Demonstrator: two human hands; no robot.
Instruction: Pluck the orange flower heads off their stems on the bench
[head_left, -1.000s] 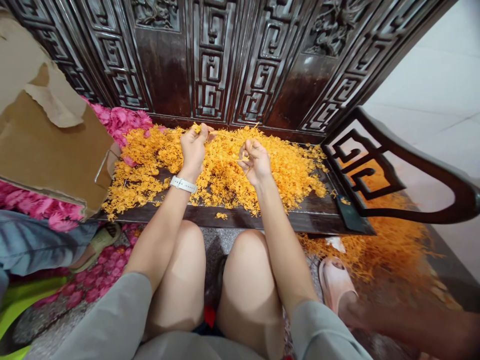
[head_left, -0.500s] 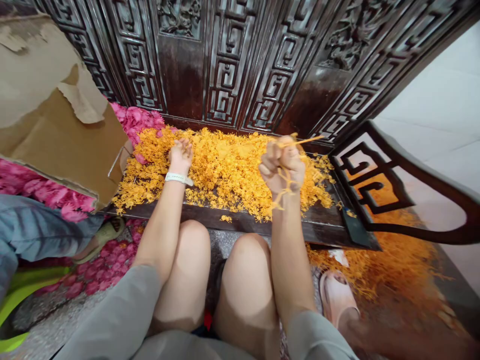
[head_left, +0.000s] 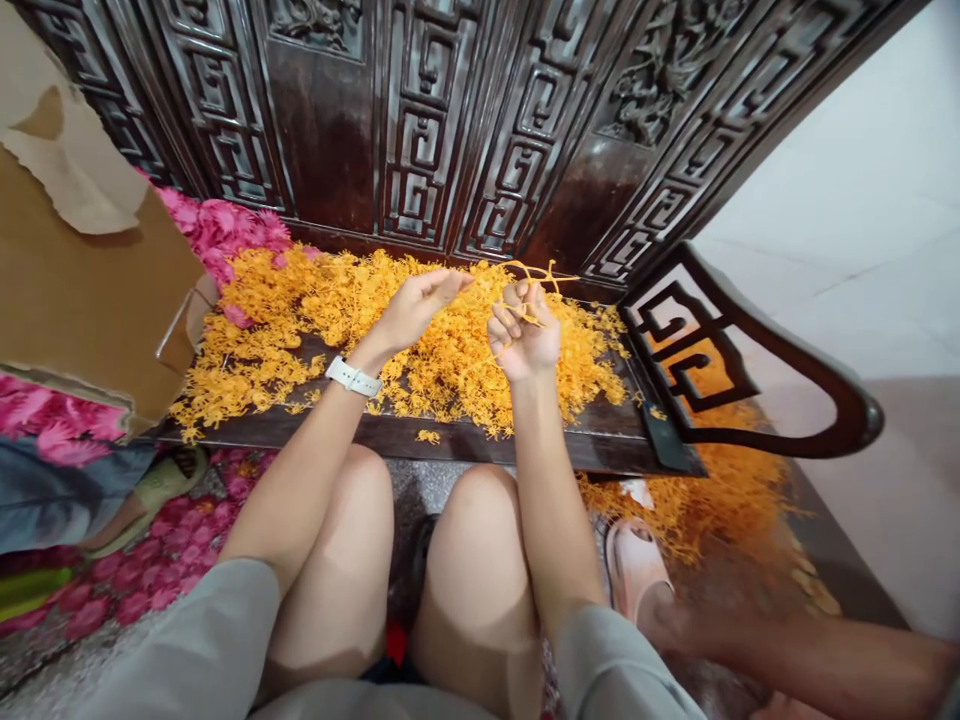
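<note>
My right hand point(head_left: 531, 340) is raised over the bench with curled fingers closed on a thin, branching orange strand point(head_left: 553, 277), whose ends stick out past the fingertips. My left hand point(head_left: 420, 308), with a pale watch on its wrist, reaches in from the left. Its fingers are pressed together and point at the right hand, a short gap apart; what they pinch, if anything, I cannot make out. Beneath both hands a heap of small orange-yellow flower-like pieces point(head_left: 352, 300) covers much of the dark wooden bench point(head_left: 480, 450).
Left stands a torn cardboard box point(head_left: 90, 290), with pink flower pieces point(head_left: 217, 232) around it. A carved backrest point(head_left: 330, 130) rises behind the heap. The armrest point(head_left: 795, 435) curves out at right, near a dark flat object point(head_left: 664, 437). Orange strands point(head_left: 735, 490) pile below. Other people's legs show at both sides.
My left hand has moved right and up, close to the right hand. My right hand has turned and shifted left, still holding the orange strand. The whole view has shifted slightly.
</note>
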